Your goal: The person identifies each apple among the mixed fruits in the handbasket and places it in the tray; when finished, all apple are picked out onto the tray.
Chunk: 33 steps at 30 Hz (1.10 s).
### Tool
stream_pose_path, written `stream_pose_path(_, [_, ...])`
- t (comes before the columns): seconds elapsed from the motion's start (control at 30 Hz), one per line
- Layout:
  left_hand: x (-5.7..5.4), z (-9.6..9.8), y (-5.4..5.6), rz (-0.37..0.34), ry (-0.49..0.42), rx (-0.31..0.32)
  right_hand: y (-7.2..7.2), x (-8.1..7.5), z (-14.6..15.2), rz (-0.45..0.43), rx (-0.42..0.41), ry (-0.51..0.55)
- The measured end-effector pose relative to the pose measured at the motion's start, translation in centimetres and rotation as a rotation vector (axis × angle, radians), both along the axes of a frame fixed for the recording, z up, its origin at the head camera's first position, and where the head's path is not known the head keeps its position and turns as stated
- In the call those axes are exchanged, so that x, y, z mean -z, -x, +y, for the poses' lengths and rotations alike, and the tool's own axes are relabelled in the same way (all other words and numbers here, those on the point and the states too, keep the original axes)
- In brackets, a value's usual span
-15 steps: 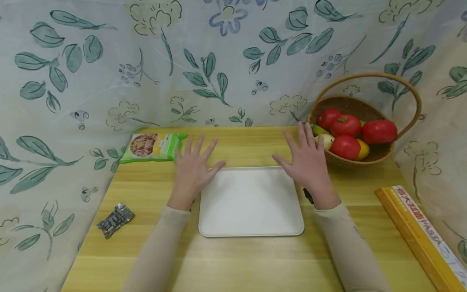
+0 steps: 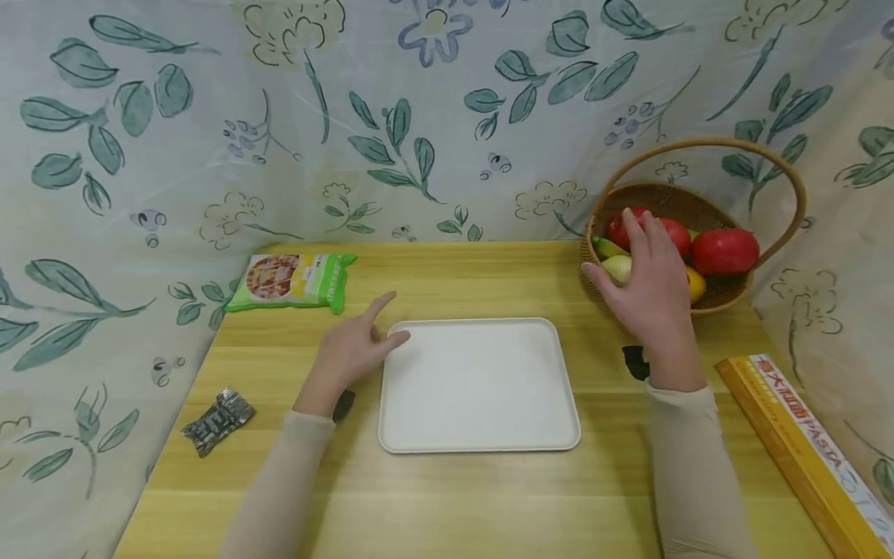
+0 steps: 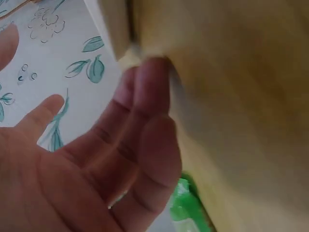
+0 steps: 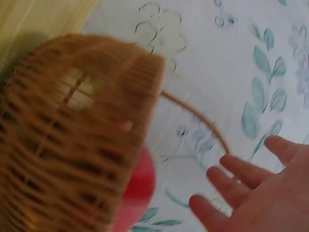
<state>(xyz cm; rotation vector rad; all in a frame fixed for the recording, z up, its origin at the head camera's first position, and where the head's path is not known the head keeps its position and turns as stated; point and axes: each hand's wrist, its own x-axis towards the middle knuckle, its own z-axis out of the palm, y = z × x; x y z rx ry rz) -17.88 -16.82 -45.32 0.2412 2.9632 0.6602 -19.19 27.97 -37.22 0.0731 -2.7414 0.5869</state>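
Observation:
My right hand (image 2: 656, 287) is held above the front of a wicker basket (image 2: 677, 196), its fingers spread and holding nothing. In the right wrist view those fingers (image 4: 227, 188) stay apart from the basket wall (image 4: 72, 145). The basket holds several red fruits (image 2: 725, 251), a pale round item (image 2: 618, 269) and a yellow-orange fruit (image 2: 696, 286). My left hand (image 2: 349, 349) hovers beside the left edge of a white rectangular tray (image 2: 478, 388), thumb and index finger out. Its other fingers (image 3: 159, 150) bend loosely around nothing.
A green food packet (image 2: 289, 281) lies at the back left of the wooden table (image 2: 447, 505). Near the left edge is a dark wrapped snack (image 2: 219, 421). A long yellow pasta box (image 2: 803, 442) lies along the right side. Patterned cloth (image 2: 419, 116) hangs behind.
My right hand has moved right, from beside the basket to over its front. My left hand has drawn back down and left, its spread fingers now loosely bent.

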Motion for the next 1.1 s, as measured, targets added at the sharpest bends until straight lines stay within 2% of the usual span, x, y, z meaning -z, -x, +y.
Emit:
stream_pose_path(0.13, [0.7,-1.2,-0.3,-0.117,-0.126,0.002,0.2,0.1,2.8,-0.011,-0.004,0.187])
stream_pose_path(0.27, [1.3,-1.9,-0.6,-0.265,-0.292,0.011,0.2,0.7,5.7,-0.061,-0.018,0.374])
stream_pose_path(0.43, [1.9,-2.7,-0.9,-0.414,-0.461,0.035,-0.1,1.6,8.5,-0.126,-0.004,0.504])
stream_pose_path(0.6, [2.5,-3.1,-0.9,-0.518,-0.538,0.094,-0.3,2.1,10.5,-0.181,0.015,0.508])
stream_pose_path(0.9, [2.6,-3.7,-0.2,-0.647,-0.504,0.220,-0.4,2.4,11.2,-0.299,0.009,0.444])
stream_pose_path(1.1, [2.7,-4.2,0.2,-0.707,-0.561,0.266,-0.6,2.1,11.0,-0.346,0.038,0.360])
